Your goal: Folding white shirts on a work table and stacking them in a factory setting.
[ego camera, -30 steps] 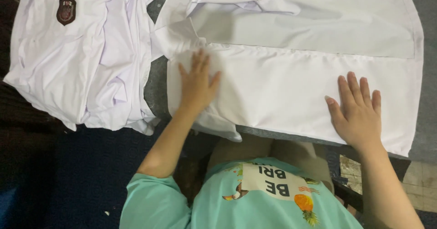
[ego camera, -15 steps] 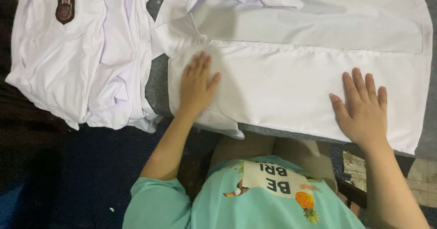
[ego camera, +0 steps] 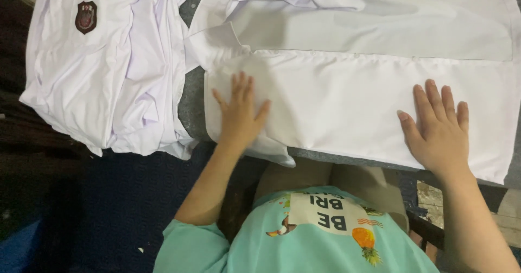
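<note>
The white shirt [ego camera: 353, 97] is spread on the grey tabletop [ego camera: 191, 97], folded lengthwise. Both hands are laid open and flat on its near panel: the left hand [ego camera: 239, 113] by the shirt's left end, the right hand [ego camera: 437, 126] by its right end. Since a second ago the hands have barely shifted, so the fold is being pressed flat. A second shirt [ego camera: 103, 67], crumpled and badged, lies left of the white shirt.

A badge [ego camera: 86, 16] sits at ten o'clock, sewn on the crumpled white shirt [ego camera: 108, 72]: shield-shaped, dark maroon with a black edge. At six o'clock a white printed panel [ego camera: 324, 213] with dark lettering lies on the teal T-shirt [ego camera: 304, 246], a small orange-and-green fruit picture [ego camera: 364, 241] just beside it.
</note>
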